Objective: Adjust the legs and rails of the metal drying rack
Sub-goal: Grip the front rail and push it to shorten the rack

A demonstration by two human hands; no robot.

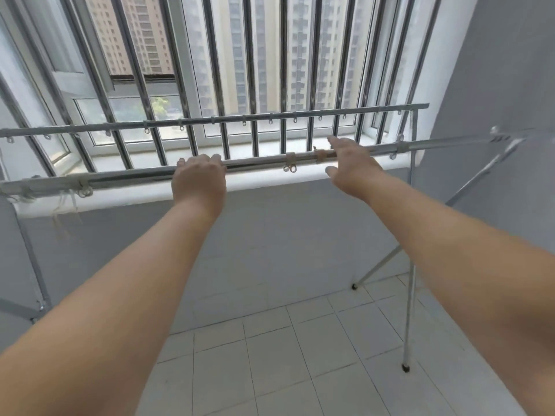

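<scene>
A metal drying rack stands before a barred window, with two long horizontal rails. My left hand is curled over the near rail around its middle. My right hand hovers at the same rail further right, fingers spread, the thumb below the rail and the fingers above it, not closed on it. The far rail runs higher behind, carrying several small clip rings. Crossed legs show at the right end, with black feet on the floor. At the left end another leg is partly visible.
A white window sill and grey wall lie just behind the rack. Vertical window bars rise beyond the rails. The floor is pale tile. Loose white cords hang from the near rail's left end.
</scene>
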